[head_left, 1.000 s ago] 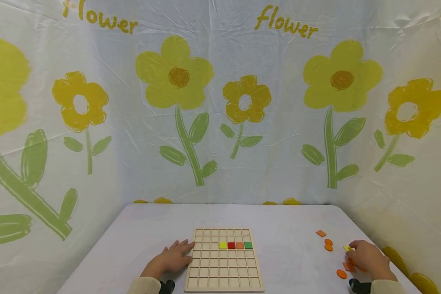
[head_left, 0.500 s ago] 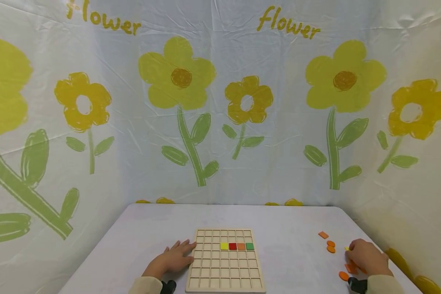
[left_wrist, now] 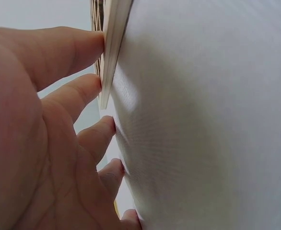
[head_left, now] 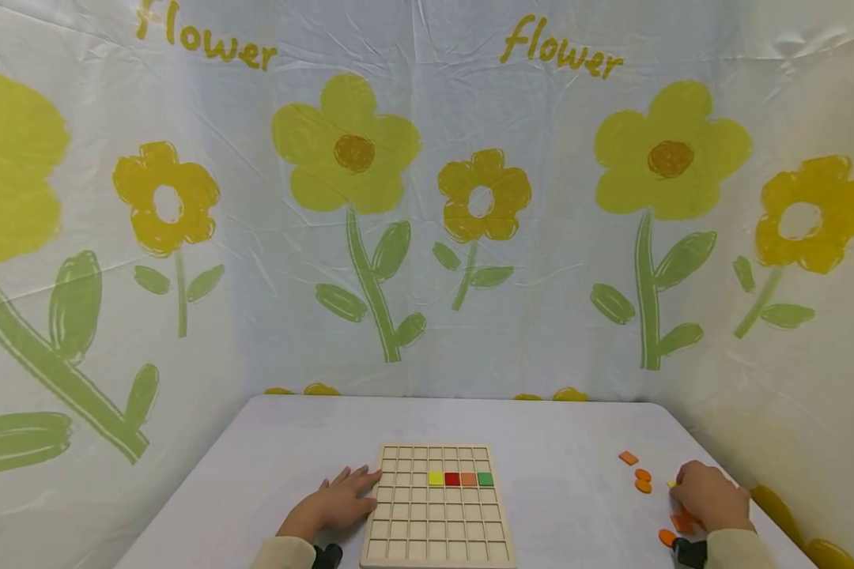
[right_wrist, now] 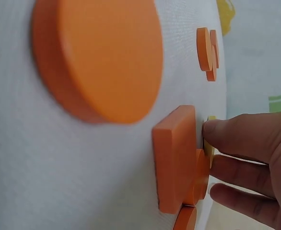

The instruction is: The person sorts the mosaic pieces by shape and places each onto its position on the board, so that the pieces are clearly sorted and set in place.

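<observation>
My left hand (head_left: pixel 336 501) lies on the table with straight, spread fingers. Its thumb and a fingertip touch the side of a pale wooden grid board (left_wrist: pixel 112 43). One row of the board (head_left: pixel 437 512) holds a yellow square tile (head_left: pixel 436 479), a red tile (head_left: pixel 452 479), an orange tile (head_left: pixel 469 480) and a green tile (head_left: pixel 485 480). At the table's right side, my right hand (head_left: pixel 712 496) pinches another yellow tile (right_wrist: pixel 208 149), partly hidden by the thumb. Beside those fingers lie an orange square tile (right_wrist: pixel 171 165) and a round orange piece (right_wrist: pixel 107 57).
Farther back on the right are an orange tile (head_left: pixel 629 457) and two round orange pieces (head_left: pixel 643 480). More orange pieces (head_left: pixel 683 523) lie partly under my right hand. A flower-printed cloth (head_left: pixel 541 316) stands behind the white table (head_left: pixel 313 431).
My right hand's fingers have drawn in over the yellow tile, which shows less now. The left hand stays against the board. The head view has shifted slightly.
</observation>
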`<state>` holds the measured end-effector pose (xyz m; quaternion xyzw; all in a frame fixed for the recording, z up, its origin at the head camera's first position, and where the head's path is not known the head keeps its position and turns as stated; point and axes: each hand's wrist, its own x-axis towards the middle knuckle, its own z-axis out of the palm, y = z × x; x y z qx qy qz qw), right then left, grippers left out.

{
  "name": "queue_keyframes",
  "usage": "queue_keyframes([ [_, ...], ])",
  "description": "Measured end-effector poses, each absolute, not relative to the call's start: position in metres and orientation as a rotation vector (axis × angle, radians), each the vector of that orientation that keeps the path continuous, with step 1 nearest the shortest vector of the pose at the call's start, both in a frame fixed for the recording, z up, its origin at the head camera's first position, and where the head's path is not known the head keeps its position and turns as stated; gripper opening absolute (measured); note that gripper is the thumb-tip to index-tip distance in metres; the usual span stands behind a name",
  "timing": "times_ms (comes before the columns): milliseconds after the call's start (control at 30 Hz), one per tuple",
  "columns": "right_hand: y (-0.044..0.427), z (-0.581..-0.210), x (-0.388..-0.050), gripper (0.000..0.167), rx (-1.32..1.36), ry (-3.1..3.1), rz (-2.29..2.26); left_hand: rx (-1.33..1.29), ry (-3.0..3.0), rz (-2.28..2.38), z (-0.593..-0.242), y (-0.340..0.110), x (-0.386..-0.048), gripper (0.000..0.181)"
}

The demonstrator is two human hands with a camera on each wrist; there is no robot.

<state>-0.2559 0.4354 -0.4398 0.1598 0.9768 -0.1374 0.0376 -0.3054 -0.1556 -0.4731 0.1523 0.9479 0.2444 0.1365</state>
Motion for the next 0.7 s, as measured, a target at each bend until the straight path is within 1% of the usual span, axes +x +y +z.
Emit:
queue_keyframes([
  [400,0.426,-0.434,-0.254,0.043,0.525,2.926,-0.526,0.427,2.736,0.703,-0.473,-0.156,-0.306,0.053],
  [700,0.410,-0.424,-0.257,0.043,0.392,2.987,-0.556,0.428,2.736,0.702,-0.474,-0.156,-0.307,0.053],
])
